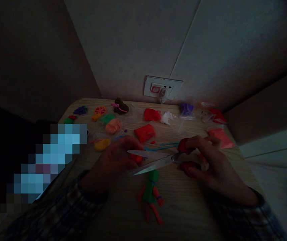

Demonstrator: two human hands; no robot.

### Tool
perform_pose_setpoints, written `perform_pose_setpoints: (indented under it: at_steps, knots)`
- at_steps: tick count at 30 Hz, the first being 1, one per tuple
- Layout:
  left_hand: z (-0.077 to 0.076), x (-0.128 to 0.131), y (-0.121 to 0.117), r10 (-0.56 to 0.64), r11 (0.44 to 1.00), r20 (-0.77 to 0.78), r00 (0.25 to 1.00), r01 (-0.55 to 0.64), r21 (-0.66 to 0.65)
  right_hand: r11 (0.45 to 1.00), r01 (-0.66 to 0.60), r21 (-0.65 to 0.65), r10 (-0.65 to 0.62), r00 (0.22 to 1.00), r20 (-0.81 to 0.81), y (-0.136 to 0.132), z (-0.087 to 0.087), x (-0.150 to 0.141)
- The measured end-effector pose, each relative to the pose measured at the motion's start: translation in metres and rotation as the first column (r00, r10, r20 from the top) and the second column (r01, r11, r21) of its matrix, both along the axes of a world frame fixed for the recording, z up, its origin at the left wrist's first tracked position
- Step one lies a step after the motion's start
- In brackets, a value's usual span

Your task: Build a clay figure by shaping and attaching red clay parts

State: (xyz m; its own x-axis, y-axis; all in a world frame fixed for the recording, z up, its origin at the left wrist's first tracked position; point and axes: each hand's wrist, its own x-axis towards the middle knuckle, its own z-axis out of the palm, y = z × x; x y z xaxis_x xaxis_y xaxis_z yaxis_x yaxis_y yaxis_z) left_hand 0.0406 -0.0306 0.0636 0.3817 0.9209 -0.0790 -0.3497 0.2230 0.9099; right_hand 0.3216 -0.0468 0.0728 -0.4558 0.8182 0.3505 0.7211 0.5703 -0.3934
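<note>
My right hand [209, 160] grips the red handles of a pair of scissors [153, 160], whose blades stand apart and point left. My left hand [115, 160] pinches a small red piece of clay [136, 158] that sits between the blades. Just below the blades lies a clay figure [152, 197] with a green body and head and red-orange limbs, flat on the wooden table [183, 201].
Lumps of clay in red [145, 133], orange [113, 125], yellow [102, 144], green, purple [186, 108] and brown [120, 105] are spread across the far half of the table, some in clear bags. Thin blue tools [161, 146] lie behind the scissors. A wall socket [162, 87] sits above the table's back edge.
</note>
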Motion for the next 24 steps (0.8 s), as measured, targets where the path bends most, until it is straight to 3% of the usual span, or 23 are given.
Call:
perform_pose_setpoints:
  at_steps: [10, 24]
  knots:
    - [-0.0036, -0.0015, -0.0003, 0.003, 0.999, 0.064, 0.998, -0.006, 0.043, 0.999, -0.036, 0.003, 0.036, 0.999, 0.030, 0.0021, 0.0019, 0.0019]
    - [-0.0001, -0.0011, -0.0018, 0.026, 0.999, 0.131, 0.991, -0.020, -0.046, 0.999, -0.045, -0.020, 0.045, 0.998, 0.038, 0.0023, 0.0028, 0.0039]
